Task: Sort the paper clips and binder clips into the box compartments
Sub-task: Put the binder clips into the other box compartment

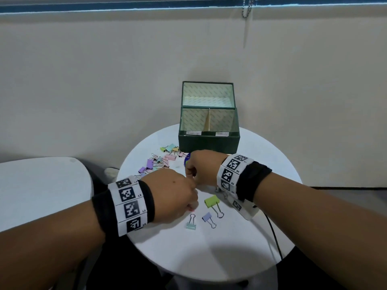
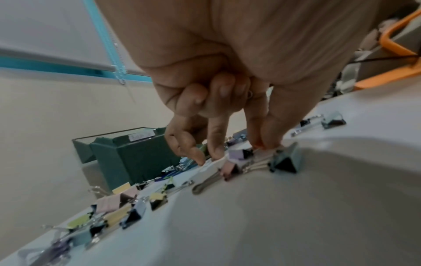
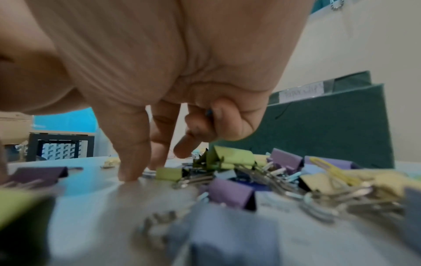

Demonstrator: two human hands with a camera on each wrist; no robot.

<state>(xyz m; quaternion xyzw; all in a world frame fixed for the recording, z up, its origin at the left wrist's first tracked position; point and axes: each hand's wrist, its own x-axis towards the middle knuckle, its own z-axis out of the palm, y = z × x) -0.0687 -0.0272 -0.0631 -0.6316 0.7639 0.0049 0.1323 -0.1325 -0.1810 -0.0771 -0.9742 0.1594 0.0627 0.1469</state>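
Round white table (image 1: 209, 258), taken from the near edge outward, places given relative to the green box.

Nearest, on the near side of the box and well apart from it: three loose binder clips, a pale teal binder clip (image 1: 191, 226), a lilac binder clip (image 1: 207, 217) and a larger lime binder clip (image 1: 211, 201), all lying flat with handles folded out.

Next, the left hand (image 1: 174, 194), knuckles up, just left of those three clips. In the left wrist view its fingers (image 2: 216, 136) point down to the table surface, thumb and forefinger tips brought together at the handles of a grey-blue clip (image 2: 286, 160); whether they actually pinch the wire cannot be told. Ring and little fingers are curled into the palm.

Beyond it, the right hand (image 1: 202, 166), closer to the box and almost touching the left hand. In the right wrist view its thumb tip (image 3: 131, 172) presses on the table, two fingers reach down beside it, and the little finger curls over a small blue item against the palm; what that item is cannot be made out.

Farther, left of the right hand and just in front of the box: a heap of pastel binder clips (image 1: 161, 161), with paper clips mixed in.

Farthest: the green box (image 1: 209, 141), lid raised upright behind it, a divider making two compartments, a white label over each on the front rim.
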